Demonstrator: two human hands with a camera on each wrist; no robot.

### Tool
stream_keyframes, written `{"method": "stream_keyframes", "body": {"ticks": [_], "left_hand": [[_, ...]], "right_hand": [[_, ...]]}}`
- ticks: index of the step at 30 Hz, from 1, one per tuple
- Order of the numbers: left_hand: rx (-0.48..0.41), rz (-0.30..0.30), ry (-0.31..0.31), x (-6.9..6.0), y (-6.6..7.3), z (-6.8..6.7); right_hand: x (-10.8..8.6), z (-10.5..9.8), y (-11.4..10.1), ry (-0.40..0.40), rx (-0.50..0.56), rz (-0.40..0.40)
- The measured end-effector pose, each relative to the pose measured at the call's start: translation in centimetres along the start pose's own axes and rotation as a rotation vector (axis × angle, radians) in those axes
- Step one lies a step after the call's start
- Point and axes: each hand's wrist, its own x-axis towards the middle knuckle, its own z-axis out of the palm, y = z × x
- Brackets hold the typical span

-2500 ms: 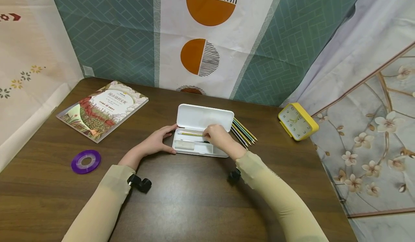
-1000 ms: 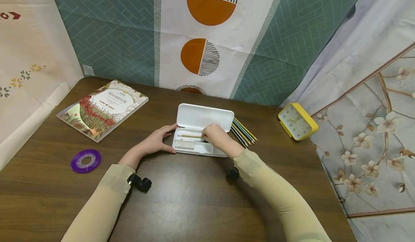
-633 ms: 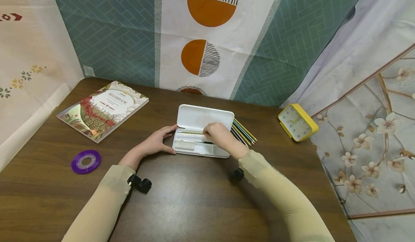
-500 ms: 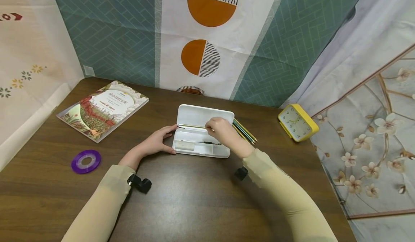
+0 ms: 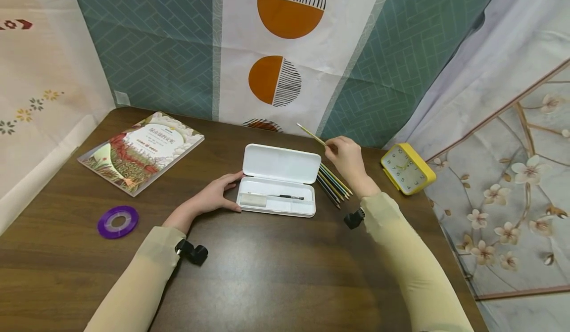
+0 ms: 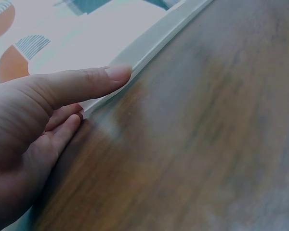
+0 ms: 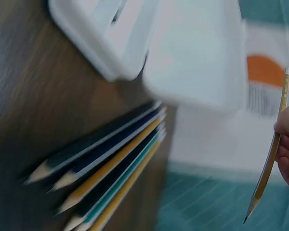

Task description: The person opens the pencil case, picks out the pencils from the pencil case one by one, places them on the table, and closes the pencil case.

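A white pencil case (image 5: 278, 211) lies with its lid up on the table. My left hand (image 5: 213, 193) grips its left end, the thumb (image 6: 94, 86) along the front edge and the fingers at the back corner. Inside the case are a white eraser (image 5: 253, 200) and a pen (image 5: 285, 196) with a black part. Up and to the right of the case, my right hand (image 5: 349, 161) pinches a yellow pencil (image 5: 311, 134) in the air. Its sharpened tip (image 7: 250, 209) points downward in the right wrist view. Several coloured pencils (image 7: 113, 161) lie side by side just right of the case.
A yellow alarm clock (image 5: 407, 168) stands at the right, beyond my right hand. To the left lie a picture-covered book (image 5: 142, 149) and a purple ring-shaped roll (image 5: 105, 222). A patterned cloth (image 5: 369, 99) hangs behind the table's back edge.
My right hand has lifted the yellow pencil out of the case and carried it up and right, above the row of pencils. The left hand has stayed on the case.
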Motion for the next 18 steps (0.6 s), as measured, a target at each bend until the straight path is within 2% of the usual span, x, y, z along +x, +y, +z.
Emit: {"method": "stream_keyframes", "body": {"ticks": [6,11,15,18], "left_hand": [[-0.018,-0.012,-0.002,0.0,0.0,0.0],[-0.019,-0.015,-0.004,0.1,0.0,0.0],[-0.021,-0.014,-0.004,0.1,-0.1,0.0],[-0.02,-0.013,-0.003,0.1,-0.2,0.1]], "right_hand": [[-1.0,1.0,3.6,-0.1,0.012,0.198],[-1.6,1.9,5.4,-0.213,0.021,0.348],[-2.1,2.4,6.5,-0.297,0.038,0.426],[-2.5,2.7,7.0,-0.345,0.042,0.45]]}}
